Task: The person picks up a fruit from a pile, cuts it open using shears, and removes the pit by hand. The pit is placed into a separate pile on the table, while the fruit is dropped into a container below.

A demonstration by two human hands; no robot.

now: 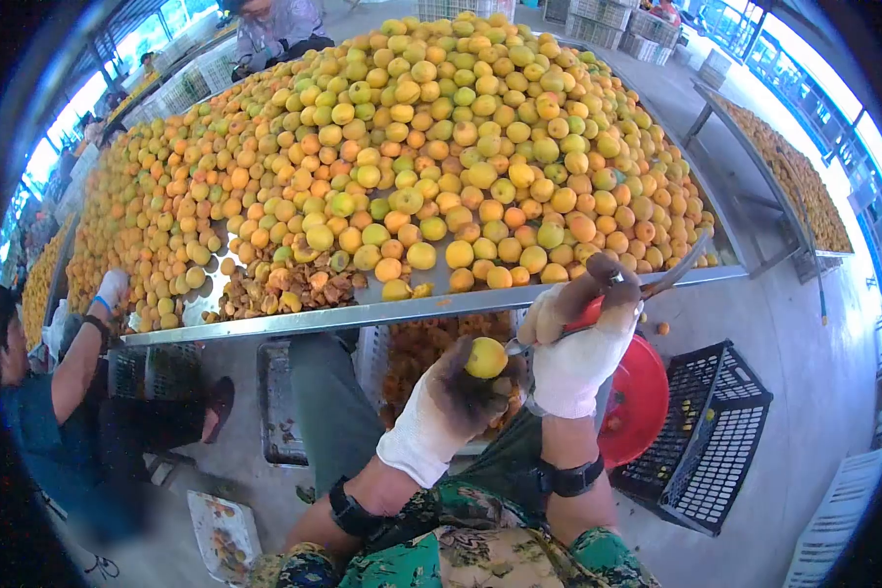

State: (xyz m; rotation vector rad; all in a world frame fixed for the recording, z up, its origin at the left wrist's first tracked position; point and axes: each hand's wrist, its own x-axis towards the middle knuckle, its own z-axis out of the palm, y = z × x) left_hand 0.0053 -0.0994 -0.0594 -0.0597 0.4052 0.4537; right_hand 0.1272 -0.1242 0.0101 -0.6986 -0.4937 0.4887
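Note:
My left hand (458, 392), in a white glove stained dark at the fingers, is closed on a yellow-green apricot (486, 358). Beside it my right hand (583, 338), gloved the same way, grips a metal hand tool (678, 269). A curved grey arm of the tool sticks out to the right past the fingers, and red shows within the grip; its exact kind I cannot tell. Right in front of both hands runs the metal edge of a table (382, 314) heaped with apricots (441, 127). Below the hands a crate (370, 358) holds split orange fruit (416, 343).
A red basin (647, 402) and a black plastic crate (706, 431) stand at right on the floor. Brownish fruit pieces (304, 284) lie at the table's near edge. A co-worker (59, 392) sits at left, reaching to the fruit; another person (274, 34) is behind the heap.

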